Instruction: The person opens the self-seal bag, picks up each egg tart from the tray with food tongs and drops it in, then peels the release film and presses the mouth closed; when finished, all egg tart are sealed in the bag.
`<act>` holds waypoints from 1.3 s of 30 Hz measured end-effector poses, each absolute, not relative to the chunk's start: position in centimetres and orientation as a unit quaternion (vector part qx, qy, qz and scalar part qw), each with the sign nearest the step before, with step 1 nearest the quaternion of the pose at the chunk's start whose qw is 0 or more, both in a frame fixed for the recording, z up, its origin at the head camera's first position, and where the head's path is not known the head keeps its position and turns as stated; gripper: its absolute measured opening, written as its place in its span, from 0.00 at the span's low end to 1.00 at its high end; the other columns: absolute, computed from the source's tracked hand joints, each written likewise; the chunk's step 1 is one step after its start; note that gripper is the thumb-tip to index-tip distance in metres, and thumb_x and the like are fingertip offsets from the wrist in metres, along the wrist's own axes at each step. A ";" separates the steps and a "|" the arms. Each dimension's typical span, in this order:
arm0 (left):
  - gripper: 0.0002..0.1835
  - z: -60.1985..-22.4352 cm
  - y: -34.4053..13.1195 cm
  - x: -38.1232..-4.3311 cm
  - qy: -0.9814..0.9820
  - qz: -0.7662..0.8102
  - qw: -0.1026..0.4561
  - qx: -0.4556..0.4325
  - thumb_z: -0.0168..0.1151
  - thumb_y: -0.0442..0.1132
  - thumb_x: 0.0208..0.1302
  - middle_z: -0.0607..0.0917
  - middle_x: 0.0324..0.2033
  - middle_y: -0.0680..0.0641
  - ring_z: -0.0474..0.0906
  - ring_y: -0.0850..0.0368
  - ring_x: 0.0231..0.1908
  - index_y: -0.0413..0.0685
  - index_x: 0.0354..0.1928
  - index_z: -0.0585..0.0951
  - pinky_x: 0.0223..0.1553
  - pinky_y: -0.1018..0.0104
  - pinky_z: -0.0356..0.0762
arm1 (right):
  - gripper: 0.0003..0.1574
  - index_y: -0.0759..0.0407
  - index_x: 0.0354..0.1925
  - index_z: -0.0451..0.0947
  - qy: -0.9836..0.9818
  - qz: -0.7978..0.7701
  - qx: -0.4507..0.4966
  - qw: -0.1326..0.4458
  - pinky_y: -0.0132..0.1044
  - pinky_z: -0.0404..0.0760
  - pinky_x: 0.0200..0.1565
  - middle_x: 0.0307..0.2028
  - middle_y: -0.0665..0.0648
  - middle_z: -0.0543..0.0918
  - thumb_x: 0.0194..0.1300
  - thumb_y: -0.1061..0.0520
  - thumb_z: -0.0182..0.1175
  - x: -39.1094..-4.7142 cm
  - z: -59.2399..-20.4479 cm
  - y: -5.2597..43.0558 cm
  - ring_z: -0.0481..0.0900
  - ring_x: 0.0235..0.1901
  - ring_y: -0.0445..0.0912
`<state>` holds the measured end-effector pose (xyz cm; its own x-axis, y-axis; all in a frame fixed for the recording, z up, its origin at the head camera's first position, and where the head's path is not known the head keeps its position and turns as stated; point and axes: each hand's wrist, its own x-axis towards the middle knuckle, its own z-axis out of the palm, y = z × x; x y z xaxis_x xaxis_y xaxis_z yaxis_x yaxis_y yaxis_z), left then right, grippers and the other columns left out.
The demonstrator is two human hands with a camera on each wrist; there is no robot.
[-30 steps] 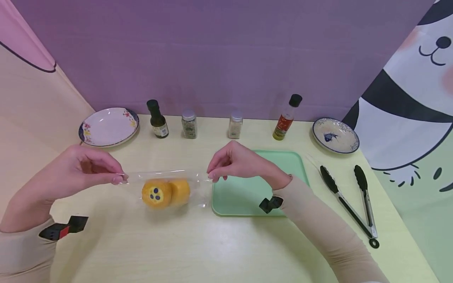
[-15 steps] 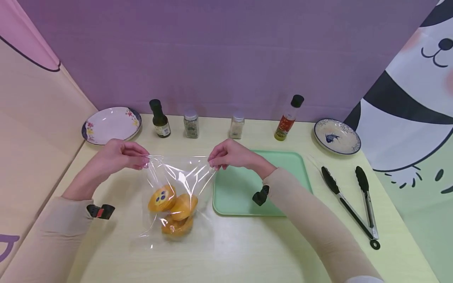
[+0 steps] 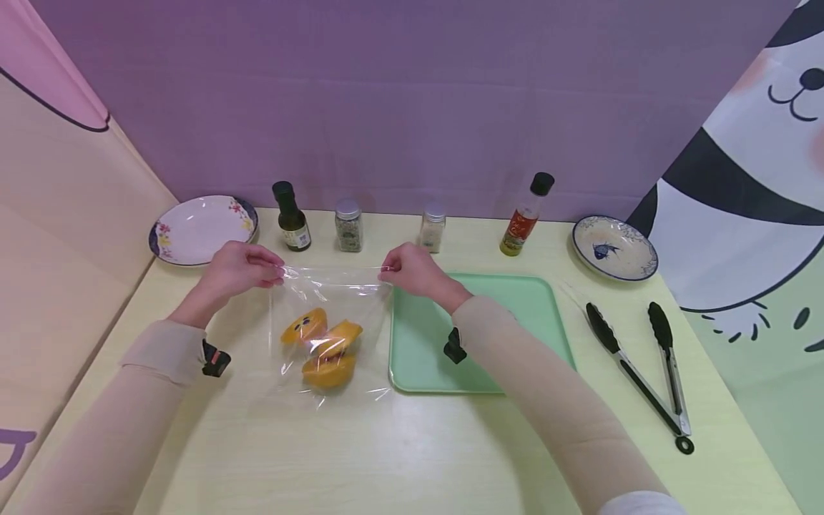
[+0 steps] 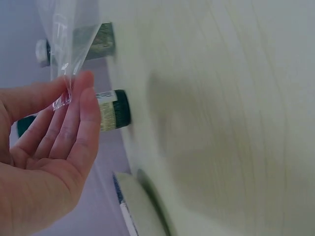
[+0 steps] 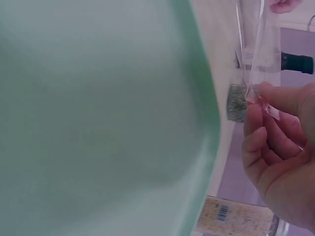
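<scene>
A clear plastic bag [image 3: 370,315] hangs between my two hands, just left of the green tray. Inside it are yellow-orange bun-like pieces [image 3: 328,372]; one has a pale face with dark blue spots. My left hand [image 3: 244,272] pinches the bag's upper left corner between thumb and fingers, and the left wrist view shows the film [image 4: 64,78] bunched there. With thumb and forefinger my right hand [image 3: 415,270] pinches the upper right corner, also seen as crumpled film [image 5: 256,64] in the right wrist view. Whether the bag's bottom touches the table is hard to tell.
A green tray [image 3: 476,357] lies under my right forearm. Along the back stand a floral plate [image 3: 202,229], a dark bottle [image 3: 292,222], two spice jars [image 3: 349,227], a red-labelled bottle [image 3: 521,222] and a patterned plate [image 3: 614,261]. Black-tipped tongs [image 3: 650,390] lie right.
My left hand has come inward and away from me. The bag, stretched flat at first, now hangs spread with its pieces lower, and both hands have shifted toward the back.
</scene>
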<state>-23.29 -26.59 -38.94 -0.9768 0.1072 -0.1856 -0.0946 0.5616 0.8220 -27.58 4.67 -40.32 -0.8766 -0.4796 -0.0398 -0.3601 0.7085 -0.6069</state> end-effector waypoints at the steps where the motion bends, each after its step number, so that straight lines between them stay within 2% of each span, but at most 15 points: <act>1: 0.15 -39.1 -26.5 -23.5 0.883 0.459 0.099 0.003 0.61 0.34 0.61 0.86 0.37 0.40 0.85 0.58 0.33 0.31 0.48 0.78 0.38 0.63 0.84 | 0.07 0.57 0.32 0.83 0.921 -0.301 -0.227 0.094 0.28 0.75 0.30 0.27 0.50 0.84 0.59 0.54 0.65 -27.7 -40.4 4.6 0.77 0.27 0.39; 7: 0.15 -39.8 -26.4 -24.4 0.906 0.419 0.059 0.000 0.65 0.37 0.58 0.87 0.32 0.43 0.85 0.53 0.31 0.35 0.44 0.80 0.34 0.62 0.84 | 0.08 0.56 0.32 0.83 0.934 -0.268 -0.220 0.083 0.29 0.74 0.35 0.27 0.49 0.84 0.60 0.53 0.64 -28.0 -41.3 4.3 0.78 0.27 0.39; 13: 0.15 -40.1 -26.4 -24.6 0.907 0.417 0.051 -0.020 0.66 0.36 0.57 0.87 0.31 0.42 0.85 0.53 0.30 0.35 0.44 0.81 0.33 0.63 0.84 | 0.08 0.54 0.33 0.83 0.936 -0.267 -0.218 0.068 0.30 0.74 0.33 0.26 0.48 0.83 0.61 0.51 0.63 -28.2 -42.1 4.1 0.76 0.27 0.40; 19: 0.17 -40.5 -26.5 -24.6 0.915 0.400 0.046 -0.025 0.67 0.38 0.57 0.86 0.37 0.38 0.85 0.50 0.33 0.36 0.46 0.81 0.28 0.73 0.80 | 0.17 0.58 0.44 0.81 0.931 -0.298 -0.201 0.068 0.30 0.79 0.38 0.37 0.51 0.85 0.61 0.49 0.63 -28.1 -41.9 4.3 0.80 0.38 0.41; 23: 0.18 -40.6 -26.5 -24.5 0.928 0.371 0.033 -0.006 0.66 0.40 0.57 0.85 0.41 0.38 0.84 0.48 0.37 0.38 0.48 0.81 0.29 0.74 0.77 | 0.21 0.60 0.48 0.80 0.927 -0.311 -0.198 0.067 0.32 0.80 0.41 0.39 0.52 0.85 0.62 0.48 0.62 -28.0 -41.3 5.1 0.81 0.40 0.42; 26: 0.19 -40.7 -26.6 -24.3 0.935 0.354 0.018 0.009 0.65 0.41 0.57 0.85 0.41 0.38 0.83 0.45 0.41 0.37 0.48 0.81 0.37 0.69 0.76 | 0.20 0.59 0.48 0.80 0.928 -0.302 -0.212 0.058 0.32 0.79 0.41 0.38 0.51 0.85 0.63 0.48 0.61 -27.8 -40.9 6.3 0.81 0.38 0.41; 28: 0.19 -40.6 -26.6 -24.1 0.938 0.346 0.007 0.015 0.65 0.42 0.57 0.85 0.41 0.37 0.83 0.43 0.43 0.36 0.48 0.81 0.43 0.61 0.75 | 0.20 0.59 0.47 0.81 0.928 -0.293 -0.222 0.056 0.32 0.79 0.41 0.38 0.50 0.85 0.63 0.48 0.60 -27.6 -40.4 7.3 0.80 0.37 0.41; 29: 0.20 -40.6 -26.6 -24.0 0.939 0.344 0.003 0.017 0.65 0.42 0.58 0.85 0.42 0.37 0.82 0.42 0.44 0.36 0.48 0.81 0.49 0.56 0.72 | 0.20 0.59 0.48 0.81 0.928 -0.288 -0.229 0.057 0.33 0.79 0.41 0.39 0.50 0.85 0.63 0.48 0.60 -27.4 -40.1 7.9 0.80 0.36 0.42; 31: 0.20 -40.4 -26.6 -23.7 0.941 0.338 -0.005 0.019 0.65 0.42 0.58 0.84 0.43 0.36 0.81 0.40 0.44 0.36 0.49 0.81 0.53 0.49 0.67 | 0.20 0.59 0.48 0.81 0.929 -0.276 -0.240 0.061 0.34 0.79 0.40 0.40 0.50 0.84 0.64 0.48 0.60 -26.9 -39.5 9.1 0.80 0.36 0.42; 36: 0.20 -40.0 -26.8 -22.6 0.946 0.322 -0.028 0.026 0.63 0.42 0.60 0.83 0.44 0.34 0.81 0.38 0.44 0.35 0.49 0.80 0.52 0.45 0.69 | 0.20 0.59 0.48 0.81 0.932 -0.249 -0.254 0.067 0.37 0.80 0.42 0.43 0.53 0.84 0.64 0.48 0.60 -25.0 -38.3 12.9 0.80 0.39 0.43; 39: 0.18 -40.1 -27.1 -21.7 0.947 0.316 -0.052 0.038 0.61 0.42 0.61 0.84 0.42 0.34 0.82 0.38 0.42 0.35 0.48 0.81 0.52 0.45 0.66 | 0.21 0.59 0.49 0.80 0.937 -0.235 -0.252 0.061 0.40 0.79 0.44 0.46 0.54 0.84 0.64 0.48 0.60 -23.8 -38.2 15.4 0.80 0.41 0.45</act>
